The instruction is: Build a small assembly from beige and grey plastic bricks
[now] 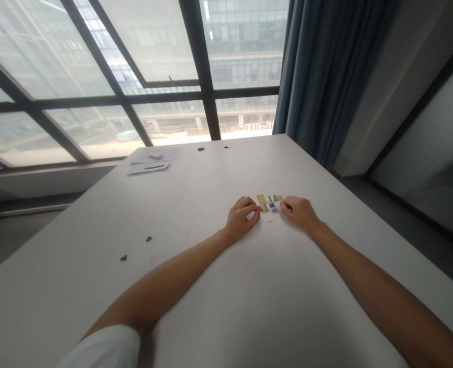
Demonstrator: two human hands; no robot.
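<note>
A small cluster of flat pieces (pixel 261 198), yellow, grey, dark and whitish, lies on the white table between my two hands. My left hand (pixel 241 215) is at the cluster's left side, thumb and forefinger pinched together at the edge of a yellowish piece (pixel 265 207). From the right, my right hand (pixel 299 211) reaches the cluster with its fingers curled into a pinch. What sits between the fingertips of either hand is too small to make out. A pale square piece (pixel 267 217) lies at the near side of the cluster, and a small dark piece (pixel 272 205) is near its middle.
Two small dark pieces, one farther (pixel 148 238) and one nearer (pixel 123 258), lie on the table (pixel 211 296) at left. Papers (pixel 149 166) rest at the far left corner. A dark round disc (pixel 200 149) is near the far edge, before the windows. A blue curtain (pixel 322 76) hangs right.
</note>
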